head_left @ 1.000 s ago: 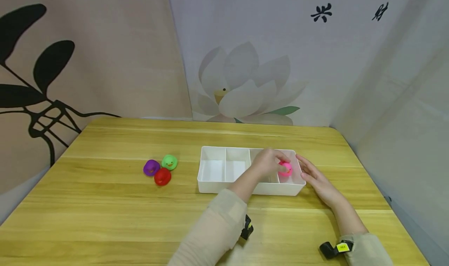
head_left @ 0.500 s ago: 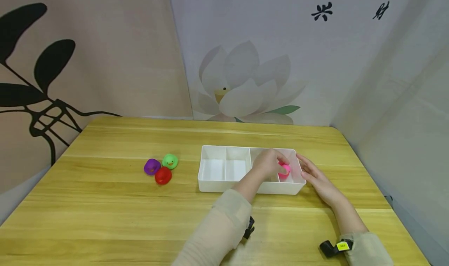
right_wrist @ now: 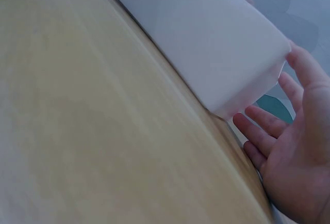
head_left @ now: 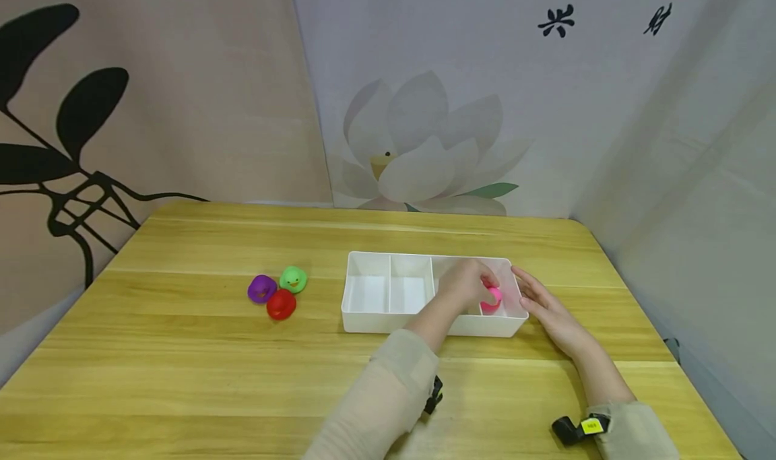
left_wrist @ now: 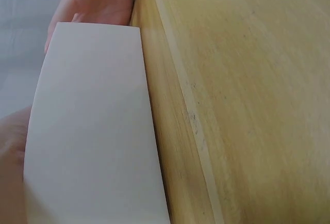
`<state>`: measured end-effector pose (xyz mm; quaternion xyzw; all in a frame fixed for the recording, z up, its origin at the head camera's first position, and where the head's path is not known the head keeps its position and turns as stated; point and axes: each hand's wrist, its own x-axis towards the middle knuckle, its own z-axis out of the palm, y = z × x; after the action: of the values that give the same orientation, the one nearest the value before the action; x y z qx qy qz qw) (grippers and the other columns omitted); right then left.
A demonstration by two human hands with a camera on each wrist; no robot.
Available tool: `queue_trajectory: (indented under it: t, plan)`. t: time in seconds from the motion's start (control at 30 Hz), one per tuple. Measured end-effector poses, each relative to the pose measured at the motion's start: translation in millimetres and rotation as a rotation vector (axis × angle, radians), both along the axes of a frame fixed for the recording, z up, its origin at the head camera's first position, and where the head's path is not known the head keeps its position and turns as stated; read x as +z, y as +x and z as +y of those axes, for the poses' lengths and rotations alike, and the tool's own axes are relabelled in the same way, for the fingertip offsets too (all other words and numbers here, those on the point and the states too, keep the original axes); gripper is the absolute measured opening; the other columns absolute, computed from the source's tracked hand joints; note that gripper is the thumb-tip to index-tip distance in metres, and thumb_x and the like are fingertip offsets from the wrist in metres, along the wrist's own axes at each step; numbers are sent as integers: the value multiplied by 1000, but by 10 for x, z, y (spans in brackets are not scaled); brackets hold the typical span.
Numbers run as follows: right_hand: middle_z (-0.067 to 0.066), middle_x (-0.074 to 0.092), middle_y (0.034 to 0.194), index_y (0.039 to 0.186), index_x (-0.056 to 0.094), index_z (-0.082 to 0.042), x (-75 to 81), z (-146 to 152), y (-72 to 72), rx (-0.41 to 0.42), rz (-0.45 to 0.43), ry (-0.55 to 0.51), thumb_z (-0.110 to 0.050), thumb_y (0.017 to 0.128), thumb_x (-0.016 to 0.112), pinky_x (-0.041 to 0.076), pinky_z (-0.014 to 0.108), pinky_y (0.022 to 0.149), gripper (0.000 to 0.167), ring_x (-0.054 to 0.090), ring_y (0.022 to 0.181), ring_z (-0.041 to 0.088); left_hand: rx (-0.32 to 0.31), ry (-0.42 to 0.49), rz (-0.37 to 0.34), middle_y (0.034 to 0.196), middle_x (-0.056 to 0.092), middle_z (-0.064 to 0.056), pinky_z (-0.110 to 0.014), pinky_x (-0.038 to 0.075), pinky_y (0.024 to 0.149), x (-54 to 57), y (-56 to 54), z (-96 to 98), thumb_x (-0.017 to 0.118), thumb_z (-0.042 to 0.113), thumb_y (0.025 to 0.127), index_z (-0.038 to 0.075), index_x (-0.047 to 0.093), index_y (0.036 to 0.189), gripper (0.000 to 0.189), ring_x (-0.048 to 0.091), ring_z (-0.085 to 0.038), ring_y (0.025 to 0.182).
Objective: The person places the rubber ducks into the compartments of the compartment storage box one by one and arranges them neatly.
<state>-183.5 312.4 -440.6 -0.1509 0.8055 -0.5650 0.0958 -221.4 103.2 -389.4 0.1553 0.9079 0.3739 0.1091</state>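
Observation:
In the head view my left hand [head_left: 463,285] reaches over the white divided box [head_left: 394,322] into its rightmost compartment. Its thumb and fingers pinch a small pink toy duck [head_left: 492,303], partly hidden behind them. My right hand [head_left: 554,315] is at the box's right end. In the right wrist view its thumb lies at the box's rim, and the extended fingers [right_wrist: 263,126] are against the end wall. Seen from the left wrist, the box's long side [left_wrist: 93,121] covers most of my left hand [left_wrist: 13,167].
Left of the box, a purple duck [head_left: 262,289], a green duck [head_left: 294,279] and a red duck [head_left: 281,305] sit clustered on the wooden table [head_left: 200,379]. Printed curtains [head_left: 242,110] hang behind the table and along its right side.
My left hand has shifted slightly to the right, and the pink duck has turned and sits a little lower in the compartment. The right hand and the other ducks stay put.

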Motion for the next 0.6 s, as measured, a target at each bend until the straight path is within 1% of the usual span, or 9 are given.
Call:
queue_trajectory:
  t: [0.13, 0.3, 0.37, 0.5, 0.6]
  plan:
    - [29, 22, 150, 153, 19, -12, -13, 5, 0, -2, 0, 1, -19, 103, 42, 15, 66, 104, 55, 19, 137, 44, -2, 15, -6, 89, 67, 15, -21, 44, 67, -1, 13, -11, 84, 18, 74, 22, 77, 93, 21, 56, -4, 83]
    - [29, 23, 150, 153, 20, -12, -20, 6, 0, -1, 6, -1, -18, 103, 42, 13, 67, 104, 55, 19, 136, 44, -15, 67, -17, 97, 68, 14, -23, 45, 73, 12, 24, -53, 83, 20, 76, 20, 76, 101, 26, 59, -6, 91]
    - [29, 23, 150, 153, 20, -12, -20, 2, -4, 4, 10, -5, -18, 103, 42, 13, 67, 104, 55, 19, 136, 44, -19, 108, -18, 99, 68, 13, -23, 46, 76, 28, 27, -87, 82, 19, 77, 19, 75, 104, 28, 59, -8, 94]
    - [29, 24, 150, 153, 20, -13, -15, -2, -12, 14, 13, -13, -17, 103, 42, 12, 67, 104, 55, 20, 136, 44, -28, 218, -17, 101, 68, 11, -26, 48, 79, 93, 50, -191, 80, 17, 79, 16, 75, 107, 28, 60, -12, 98]
    - [28, 24, 149, 153, 20, -14, -9, -1, -13, 11, 10, -15, -17, 103, 42, 13, 67, 104, 55, 21, 136, 44, -40, 309, -6, 101, 68, 11, -28, 48, 81, 134, 70, -285, 80, 17, 79, 15, 75, 106, 27, 59, -14, 103]
